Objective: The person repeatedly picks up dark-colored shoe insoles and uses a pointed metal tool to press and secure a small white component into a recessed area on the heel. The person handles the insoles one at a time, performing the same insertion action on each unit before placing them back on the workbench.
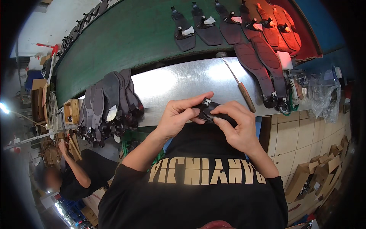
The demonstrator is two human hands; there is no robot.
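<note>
Close in front of my chest, both hands hold a black sandal part [207,111] with a small shiny metal piece at its upper end. My left hand [178,116] pinches its left side with the thumb, the index finger stretched along the top. On the other side, the thumb and fingers of my right hand [239,124] press on the dark part. My hands hide much of its shape. Just beyond my right hand, a thin metal-shafted tool with a wooden handle [246,97] lies on the metal worktop [164,86].
Dark sandal soles [110,89] are piled on the worktop's left; two more soles [256,63] lie at its right. Beyond, a green conveyor belt [133,42] carries several soles with straps, some under red light. Clear plastic bags [326,93] hang right. Another person [82,175] works at left.
</note>
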